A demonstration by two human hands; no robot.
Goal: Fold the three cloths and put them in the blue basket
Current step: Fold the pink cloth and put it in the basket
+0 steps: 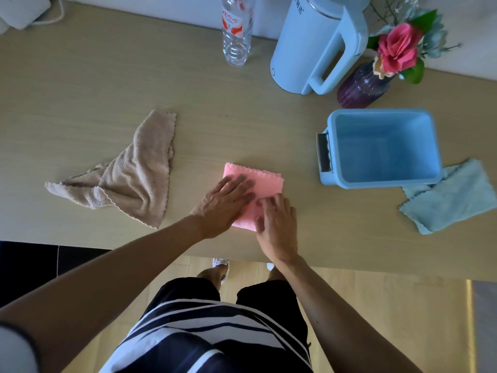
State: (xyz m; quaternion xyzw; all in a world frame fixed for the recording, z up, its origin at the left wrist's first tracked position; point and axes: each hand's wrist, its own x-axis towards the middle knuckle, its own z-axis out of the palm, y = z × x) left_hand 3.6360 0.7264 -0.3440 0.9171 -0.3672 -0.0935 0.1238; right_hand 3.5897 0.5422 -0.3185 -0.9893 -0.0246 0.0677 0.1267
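A pink cloth (265, 181), folded into a small square, lies on the wooden table (80, 103) near its front edge. My left hand (224, 204) lies flat on its left part with straight fingers. My right hand (278, 224) rests on the near right corner, fingers bent onto the fabric. A beige cloth (134, 176) lies crumpled and unfolded to the left. A light blue cloth (451, 197) lies at the right, partly under the blue basket (427, 146). The basket stands upright with nothing inside it.
At the back stand a clear plastic bottle (238, 30), a pale blue kettle (309, 44) and a purple vase (363, 87) with a pink flower. A white object with a cord (24, 9) sits at the far left corner.
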